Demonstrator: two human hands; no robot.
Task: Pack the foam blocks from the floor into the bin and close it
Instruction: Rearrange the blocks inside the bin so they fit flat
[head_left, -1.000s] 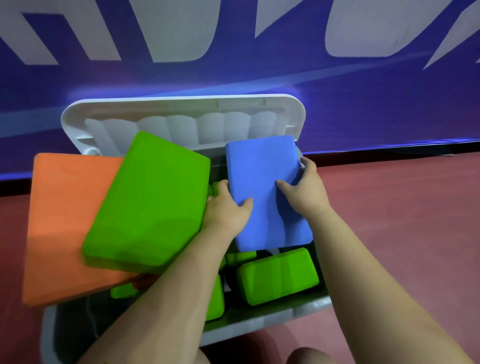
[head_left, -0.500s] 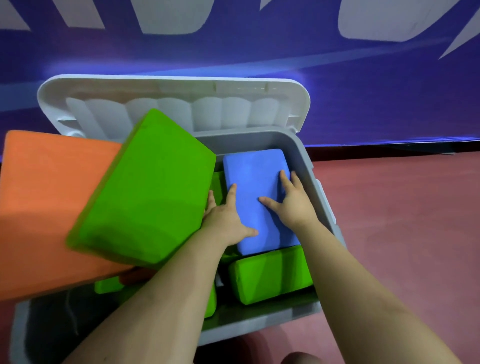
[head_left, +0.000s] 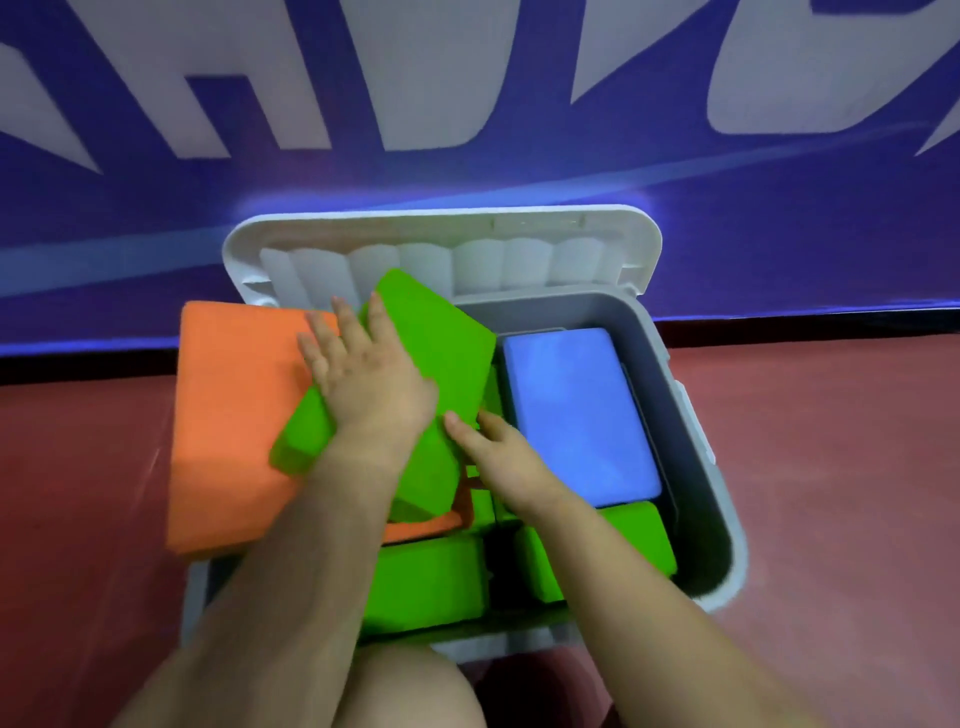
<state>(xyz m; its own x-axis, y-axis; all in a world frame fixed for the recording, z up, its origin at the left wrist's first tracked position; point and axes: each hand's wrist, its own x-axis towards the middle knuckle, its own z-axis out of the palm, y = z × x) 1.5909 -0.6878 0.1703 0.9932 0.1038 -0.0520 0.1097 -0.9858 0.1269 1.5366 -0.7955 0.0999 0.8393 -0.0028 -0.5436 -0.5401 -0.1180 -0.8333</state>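
Fingers (head_left: 340, 332) of our left hand (head_left: 371, 379) lie spread and straight, flat on the top face of the big green block (head_left: 447, 343), fingertips reaching onto the orange block (head_left: 234, 405) beside it. Our right hand (head_left: 506, 462) sits at that green block's near right edge, fingers loosely extended and touching it; whether they hook under the edge we cannot tell. Green block is tilted, resting on the orange one, which overhangs the left rim of the grey bin (head_left: 696, 467). Blue block (head_left: 576, 410) lies flat inside the bin on the right, no hand on it. Two more green blocks sit lower in the bin: one near the front right (head_left: 639, 540), one front centre (head_left: 431, 587). Bin lid (head_left: 519, 239) stands open, leaning back toward the blue wall banner (head_left: 519, 104). Bin stands on the red floor (head_left: 841, 467). Our bare knee (head_left: 410, 696) shows at the bottom.
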